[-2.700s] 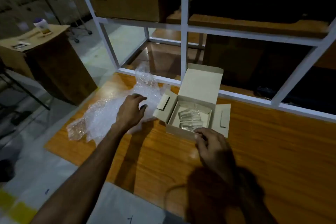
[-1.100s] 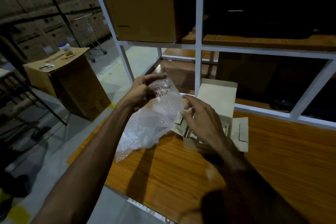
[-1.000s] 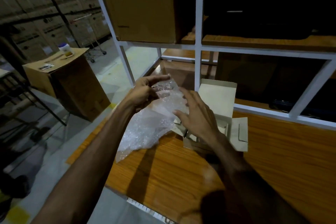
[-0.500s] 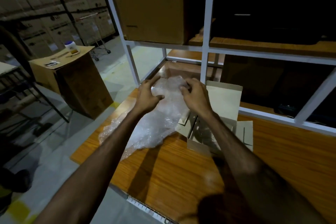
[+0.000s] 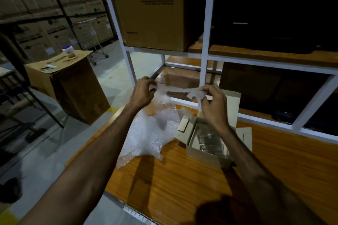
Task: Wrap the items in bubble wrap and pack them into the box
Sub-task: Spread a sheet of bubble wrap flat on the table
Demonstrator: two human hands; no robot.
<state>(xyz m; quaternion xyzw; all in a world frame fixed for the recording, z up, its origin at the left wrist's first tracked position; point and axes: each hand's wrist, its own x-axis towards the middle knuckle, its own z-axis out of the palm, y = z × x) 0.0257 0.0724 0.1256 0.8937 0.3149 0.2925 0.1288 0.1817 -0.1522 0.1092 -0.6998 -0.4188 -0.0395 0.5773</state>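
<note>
A sheet of clear bubble wrap (image 5: 151, 129) hangs above the wooden table (image 5: 182, 184). My left hand (image 5: 142, 93) pinches its top edge on the left and my right hand (image 5: 213, 104) pinches the same edge on the right, stretching it taut between them. The lower part of the sheet drapes onto the table. Under my right wrist stands a small open cardboard box (image 5: 206, 150) with its flaps spread; wrapped clear items (image 5: 208, 139) lie inside it.
A white metal shelf frame (image 5: 204, 56) rises right behind the box, with a large cardboard carton (image 5: 150, 11) on its upper level. A brown box stand (image 5: 73, 86) with a small jar (image 5: 68, 51) stands on the floor at left. Table edge runs near my left forearm.
Both hands lifted the bubble wrap off the table, then moved apart along its top edge, pulling it taut. Earlier the right hand rested at the box.
</note>
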